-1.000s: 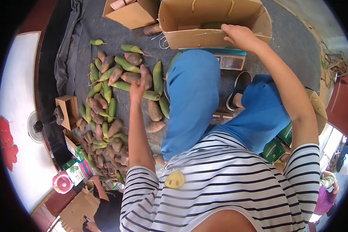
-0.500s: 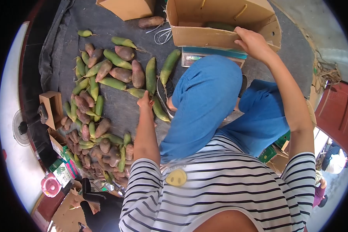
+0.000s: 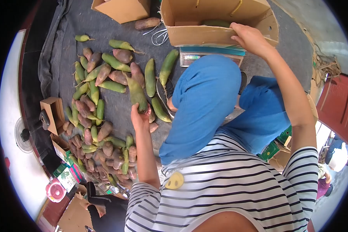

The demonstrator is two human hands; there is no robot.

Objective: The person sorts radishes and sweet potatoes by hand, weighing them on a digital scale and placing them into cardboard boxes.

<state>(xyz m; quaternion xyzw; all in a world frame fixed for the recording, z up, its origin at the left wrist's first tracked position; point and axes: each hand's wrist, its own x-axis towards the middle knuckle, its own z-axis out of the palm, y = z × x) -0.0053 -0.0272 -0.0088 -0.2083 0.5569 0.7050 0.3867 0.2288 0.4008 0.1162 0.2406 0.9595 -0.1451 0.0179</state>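
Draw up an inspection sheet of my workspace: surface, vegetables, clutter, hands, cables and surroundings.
Surface: dark ground sheet, creased along its left edge.
Vegetables: long green ones and reddish-brown ones lie mixed, densest at lower left.
Carton: open-topped carton, something dark green inside; scale partly visible at its near side.
Clutter: another carton at the top; small carton at left.
Hands: left hand holds a green vegetable; right hand grips the open-topped carton's rim.
Cables: white cord looped beside that carton; plug or power not visible.
Surroundings: fan at left; co-worker in dark clothes at lower left.
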